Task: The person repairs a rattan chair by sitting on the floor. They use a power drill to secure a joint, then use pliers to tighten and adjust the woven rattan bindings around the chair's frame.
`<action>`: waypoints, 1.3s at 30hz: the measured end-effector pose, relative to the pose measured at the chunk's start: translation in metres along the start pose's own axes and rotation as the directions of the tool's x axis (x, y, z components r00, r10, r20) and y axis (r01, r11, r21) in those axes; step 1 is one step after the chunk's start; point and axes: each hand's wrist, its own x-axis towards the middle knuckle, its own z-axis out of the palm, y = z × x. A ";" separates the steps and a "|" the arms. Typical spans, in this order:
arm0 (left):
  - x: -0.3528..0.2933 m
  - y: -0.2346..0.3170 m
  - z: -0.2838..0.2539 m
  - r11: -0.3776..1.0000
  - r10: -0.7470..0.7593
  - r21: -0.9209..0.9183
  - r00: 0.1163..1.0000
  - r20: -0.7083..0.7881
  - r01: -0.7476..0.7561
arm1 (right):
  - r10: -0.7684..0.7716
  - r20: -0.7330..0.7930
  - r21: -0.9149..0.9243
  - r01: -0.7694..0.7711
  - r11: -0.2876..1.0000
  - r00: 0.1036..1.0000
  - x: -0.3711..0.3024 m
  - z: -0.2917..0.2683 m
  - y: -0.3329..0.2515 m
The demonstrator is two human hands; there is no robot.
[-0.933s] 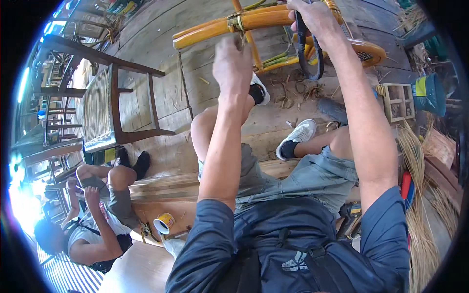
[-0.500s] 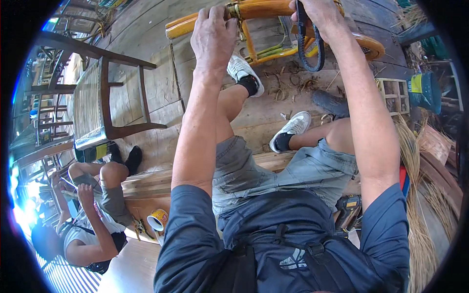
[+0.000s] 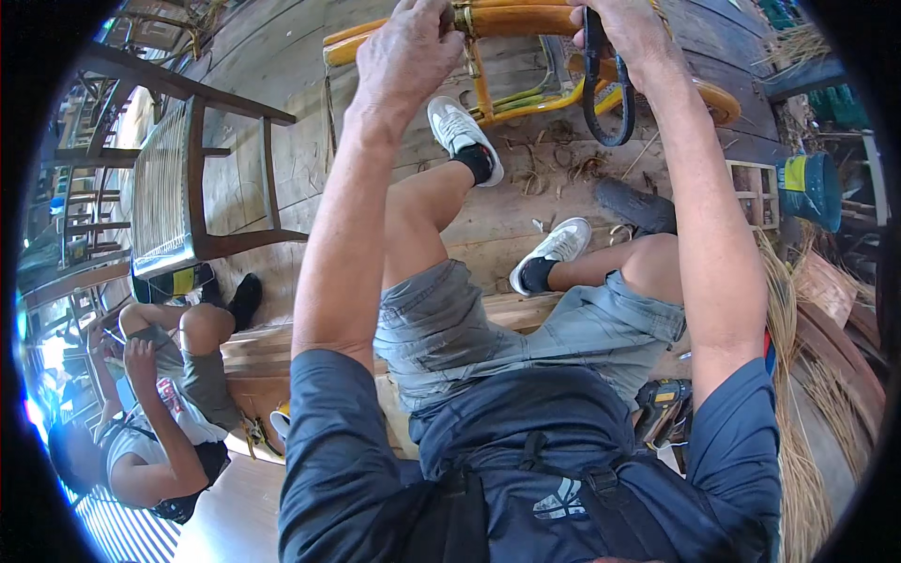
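Observation:
A glossy orange-brown rattan frame lies across the top of the view, with bound joints and a curved end at the right. My left hand is closed at its left part, next to a binding; whatever its fingers grip is hidden at the upper edge. By the right part of the frame, my right hand is closed on a black looped tool handle. The loop hangs below my fingers, and the rest of that thing is out of sight.
Curled shavings and a dark sandal lie near my shoes. A woven-seat chair and a seated person are at the left. On the right are a teal bucket, long fibre strands and a power tool.
My left hand has shifted up and slightly right along the frame. My right hand and the black loop have moved slightly right. The whole view has tilted a little.

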 end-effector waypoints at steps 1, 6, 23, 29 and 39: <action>0.001 -0.001 0.001 1.000 0.003 0.007 0.999 -0.051 -0.002 | -0.033 -0.020 -0.076 0.031 0.997 0.999 -0.004 0.001 -0.002; 0.004 0.016 0.023 0.990 0.044 0.143 0.965 -0.260 -0.006 | 0.064 -0.014 -0.074 -0.065 0.995 0.998 -0.001 0.003 -0.003; -0.041 -0.017 0.112 0.995 -0.093 -0.066 0.934 -0.345 0.074 | 0.027 0.044 0.103 -0.032 0.994 0.999 0.001 0.001 0.005; -0.015 -0.023 0.153 0.825 -0.419 -0.523 0.851 -0.316 0.212 | 0.049 0.036 0.086 -0.052 0.995 0.998 -0.009 0.002 -0.007; -0.008 -0.020 0.122 -0.134 -0.452 -0.965 0.852 0.262 0.226 | 0.069 -0.028 0.081 -0.066 0.994 0.997 -0.014 0.008 -0.014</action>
